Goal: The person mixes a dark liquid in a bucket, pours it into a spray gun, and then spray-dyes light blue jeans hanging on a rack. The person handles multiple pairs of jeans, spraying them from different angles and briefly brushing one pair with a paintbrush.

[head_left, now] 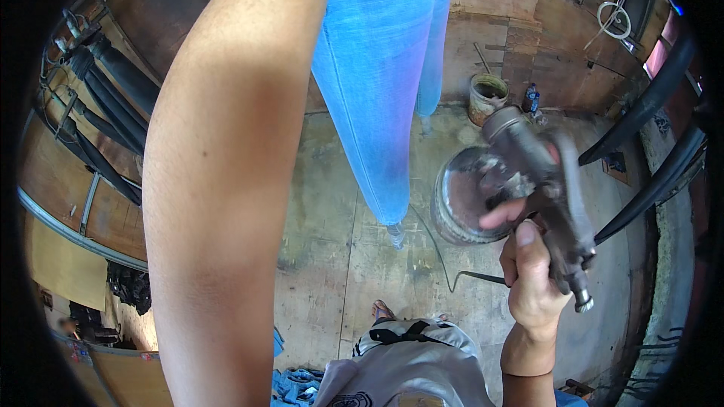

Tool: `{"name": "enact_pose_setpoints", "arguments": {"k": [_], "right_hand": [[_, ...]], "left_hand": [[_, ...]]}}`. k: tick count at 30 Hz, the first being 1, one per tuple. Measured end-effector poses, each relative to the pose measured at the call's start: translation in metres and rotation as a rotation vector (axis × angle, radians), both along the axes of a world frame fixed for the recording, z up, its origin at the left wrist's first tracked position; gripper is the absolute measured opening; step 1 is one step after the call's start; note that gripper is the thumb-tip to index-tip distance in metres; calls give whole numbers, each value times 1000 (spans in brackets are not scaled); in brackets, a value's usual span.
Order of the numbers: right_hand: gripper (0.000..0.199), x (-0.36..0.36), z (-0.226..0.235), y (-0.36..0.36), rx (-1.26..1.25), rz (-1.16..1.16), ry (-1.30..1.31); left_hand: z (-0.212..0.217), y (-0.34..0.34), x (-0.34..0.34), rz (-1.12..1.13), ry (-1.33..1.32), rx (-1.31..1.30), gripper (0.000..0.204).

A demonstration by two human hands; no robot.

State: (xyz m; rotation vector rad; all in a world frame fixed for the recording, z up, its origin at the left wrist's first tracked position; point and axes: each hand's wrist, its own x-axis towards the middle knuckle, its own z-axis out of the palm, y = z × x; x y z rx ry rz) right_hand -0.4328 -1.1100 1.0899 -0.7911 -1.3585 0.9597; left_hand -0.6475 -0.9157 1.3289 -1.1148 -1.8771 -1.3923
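My right hand (532, 279) is wrapped round the handle of a metal spray gun (554, 203), one finger reaching forward at the trigger. A round, stained cup (445, 200) is fixed to the gun. Left of it hangs a pair of light blue jeans (369, 83), with a purplish tint along one leg. Something clear, like plastic, shows below the nearer leg's hem (396, 235). My left forearm (219, 181) stretches up along the left side of the jeans; its hand lies beyond the top edge, out of sight.
A thin hose (483, 277) runs from my right hand to the floor. By the far wooden wall stand a dirty bucket (486, 102) with a stick and a blue bottle (531, 96). Black-wrapped tubes hang at the left (113, 90) and right (648, 113). Blue denim (298, 386) lies near my feet.
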Motion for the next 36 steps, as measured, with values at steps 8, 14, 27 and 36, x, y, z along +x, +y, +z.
{"name": "enact_pose_setpoints", "arguments": {"k": [8,14,27,36], "right_hand": [[58,-13,-115,32,-343,209,-498],[60,27,-93,35,-325,93,-461],[26,123,96,4,125,-349,-130],[33,126,74,-19,-44,-121,-186]], "left_hand": [[10,12,-37,-110,63,-9,147],[10,18,-98,-313,189,10,144],[25,22,-140,-587,177,-159,146],[21,10,-126,-666,145,-118,149]]}}
